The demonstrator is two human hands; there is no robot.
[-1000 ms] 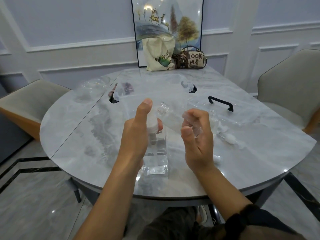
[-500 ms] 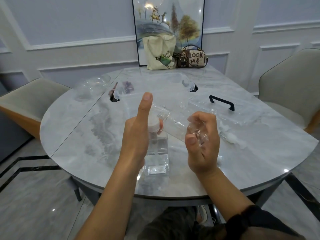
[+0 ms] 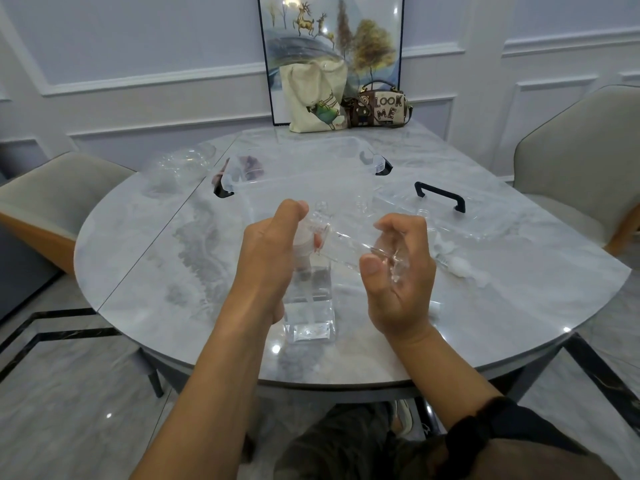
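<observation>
**Two clear bottles, one in each hand**

From my screen I look down at a round grey marble surface (image 3: 156,254). I have the left hand (image 3: 266,258) curled round the white pump top (image 3: 304,237) of a tall clear bottle (image 3: 311,306). The thumb is bent down over the top. The tall bottle stands up straight on the surface, close to the near edge, in the middle. It has clear liquid inside.

I have the right hand (image 3: 398,271) wrapped round the bottom of a small clear bottle (image 3: 349,244). The fingers are curled over it and the thumb presses on the near side. The small bottle is up in the air and tipped on its side. Its open end points left, right next to the pump top. I cannot tell if the two touch.

Farther back sits a big clear box (image 3: 311,157) with black clips. Its clear lid (image 3: 485,216) with a black handle lies to the right. A clear bowl (image 3: 180,164) sits far left. Some small white bits (image 3: 457,265) lie near the right hand. At the far edge a cream cloth bag (image 3: 315,95) and a little brown bag (image 3: 381,105) lean on a picture (image 3: 332,29). A grey chair (image 3: 581,140) stands on the right.
</observation>
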